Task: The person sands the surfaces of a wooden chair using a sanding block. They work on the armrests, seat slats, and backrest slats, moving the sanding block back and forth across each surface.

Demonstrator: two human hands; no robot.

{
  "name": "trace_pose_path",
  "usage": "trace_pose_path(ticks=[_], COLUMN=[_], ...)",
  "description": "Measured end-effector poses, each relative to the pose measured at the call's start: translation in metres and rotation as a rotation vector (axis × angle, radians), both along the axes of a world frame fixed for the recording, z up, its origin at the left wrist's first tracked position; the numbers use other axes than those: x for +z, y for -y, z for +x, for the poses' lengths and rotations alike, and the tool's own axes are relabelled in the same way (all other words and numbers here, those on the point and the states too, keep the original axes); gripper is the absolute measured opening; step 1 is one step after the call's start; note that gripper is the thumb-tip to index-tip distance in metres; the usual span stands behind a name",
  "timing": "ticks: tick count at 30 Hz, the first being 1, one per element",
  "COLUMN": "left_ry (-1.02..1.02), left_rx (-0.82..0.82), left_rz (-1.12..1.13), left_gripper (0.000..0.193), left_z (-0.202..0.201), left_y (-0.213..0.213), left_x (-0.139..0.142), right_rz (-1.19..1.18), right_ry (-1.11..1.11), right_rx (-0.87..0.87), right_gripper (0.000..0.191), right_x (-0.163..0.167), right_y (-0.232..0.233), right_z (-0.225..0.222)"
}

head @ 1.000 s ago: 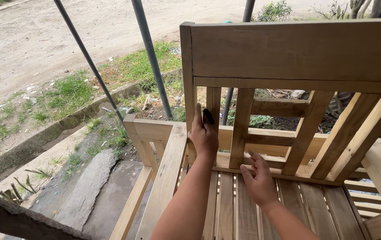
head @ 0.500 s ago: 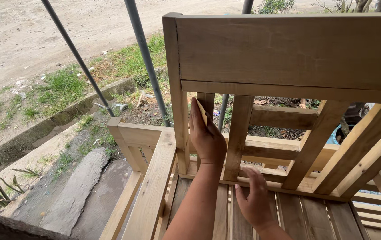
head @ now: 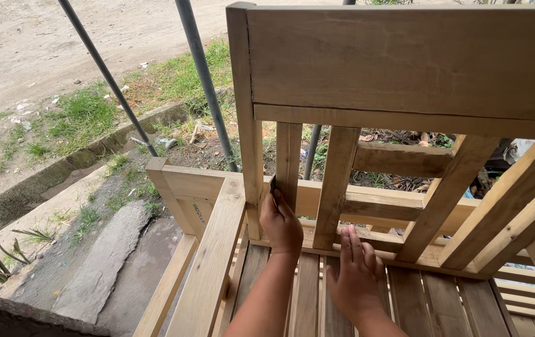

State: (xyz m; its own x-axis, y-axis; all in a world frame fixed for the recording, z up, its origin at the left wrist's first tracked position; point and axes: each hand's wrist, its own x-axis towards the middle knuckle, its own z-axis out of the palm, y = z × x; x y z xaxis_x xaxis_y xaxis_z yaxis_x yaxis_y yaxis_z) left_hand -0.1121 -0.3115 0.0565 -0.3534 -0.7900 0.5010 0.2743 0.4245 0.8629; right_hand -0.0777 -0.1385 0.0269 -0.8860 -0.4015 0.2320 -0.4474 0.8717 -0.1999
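The wooden chair [head: 404,68] fills the right of the view, its broad top rail high up, upright slats below and the slatted seat [head: 317,299] at the bottom. The leftmost slat [head: 288,163] stands just right of the corner post [head: 245,125], and the left hand [head: 282,226] is pressed against that slat's lower part, above the seat's back rail. Set against half a second ago, the left hand sits lower on the slat, nearer the rail, and the right hand [head: 355,278] has slid up so its fingertips reach the rail's edge; the chair looms closer and higher in view. The left hand is closed around a small dark pad [head: 273,185], whose tip peeks out above the fingers, held against the slat's left edge. The right hand lies open and flat, palm down, fingers together, on the seat boards with its tips touching the back rail, holding nothing. Beyond the chair, two grey poles [head: 202,75] rise from the grassy ground.
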Motion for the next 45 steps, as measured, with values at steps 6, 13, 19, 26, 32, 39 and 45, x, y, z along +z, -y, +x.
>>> trace_pose_path(ticks=[6, 13, 19, 26, 32, 39, 45], left_ry=[-0.103, 0.223, -0.104, 0.271, 0.357, 0.329, 0.300], left_rx=[0.043, -0.260, -0.654, -0.056, 0.397, 0.505, 0.419], left_rz=[-0.148, 0.055, 0.296, -0.316, -0.395, -0.496, -0.536], left_gripper=[0.027, 0.056, 0.061, 0.083, 0.090, 0.088, 0.077], left_z=[-0.018, 0.048, 0.027, 0.017, 0.000, -0.038, -0.031], left_y=[0.000, -0.003, 0.022, 0.007, -0.020, -0.008, -0.002], left_x=[0.060, -0.026, -0.042, -0.057, -0.014, 0.099, 0.059], right_rz=[0.048, 0.096, 0.026, 0.041, 0.017, 0.016, -0.018], right_ry=[0.025, 0.046, 0.068, 0.073, 0.063, 0.033, -0.009], right_rx=[-0.002, 0.021, -0.003, 0.014, 0.013, 0.026, 0.055], right_gripper=[0.098, 0.099, 0.105, 0.106, 0.107, 0.105, 0.105], right_x=[-0.004, -0.007, -0.006, -0.007, -0.009, -0.012, -0.016], right_y=[0.000, 0.001, 0.004, 0.001, 0.002, 0.000, 0.001], right_z=[-0.002, -0.004, -0.005, -0.005, -0.008, -0.005, -0.005])
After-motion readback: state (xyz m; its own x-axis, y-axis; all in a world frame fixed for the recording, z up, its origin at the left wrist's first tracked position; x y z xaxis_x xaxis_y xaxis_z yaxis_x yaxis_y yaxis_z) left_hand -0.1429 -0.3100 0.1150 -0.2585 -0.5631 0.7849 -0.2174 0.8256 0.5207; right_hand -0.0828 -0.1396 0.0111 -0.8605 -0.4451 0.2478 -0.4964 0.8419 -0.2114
